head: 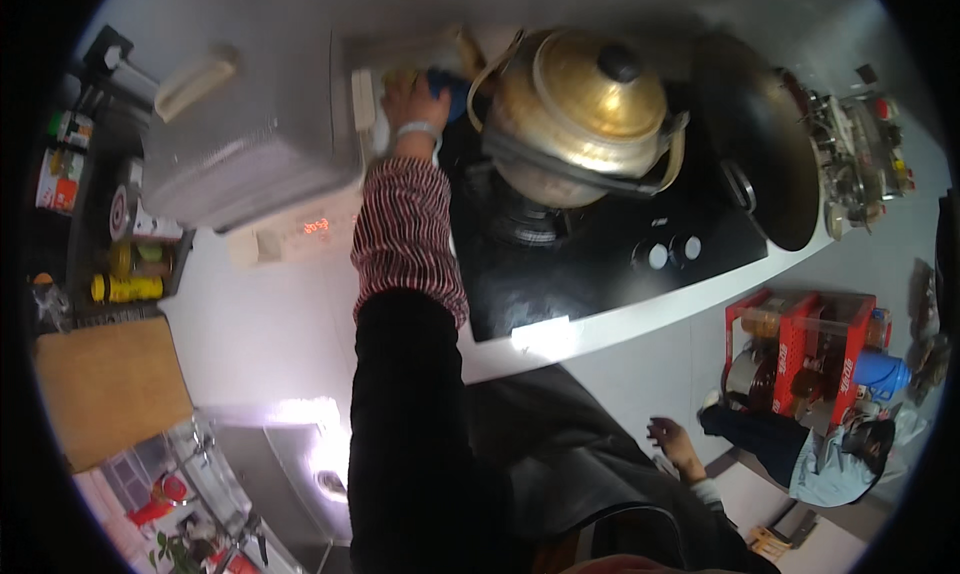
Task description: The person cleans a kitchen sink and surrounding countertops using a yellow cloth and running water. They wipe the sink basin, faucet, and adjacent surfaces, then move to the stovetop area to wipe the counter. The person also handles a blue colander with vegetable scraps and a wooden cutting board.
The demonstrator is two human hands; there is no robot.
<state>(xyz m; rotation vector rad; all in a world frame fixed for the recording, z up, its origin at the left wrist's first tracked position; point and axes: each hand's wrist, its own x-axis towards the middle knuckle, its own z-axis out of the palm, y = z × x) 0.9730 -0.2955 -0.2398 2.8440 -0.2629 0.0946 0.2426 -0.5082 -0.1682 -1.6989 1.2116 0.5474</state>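
My left hand (415,108), in a striped cuff with a band at the wrist, reaches to the back left corner of the gas hob (510,289). It presses down on a blue cloth (448,93), which shows beside the fingers; the fingertips are blurred. Just right of this hand, a large brass-coloured kettle (570,123) with a dark lid knob stands over the left burner. A big dark wok (757,154) rests at the hob's right side. Low on the right, my right hand (673,443) hangs beside my dark apron, fingers apart, with nothing visible in it.
A grey box-shaped appliance (247,146) with a lit panel stands close left of my left arm. Farther left are a wooden board (112,386) and a sink (262,461). Jars crowd the right counter end (855,161). A person (832,465) is near a red rack (791,356).
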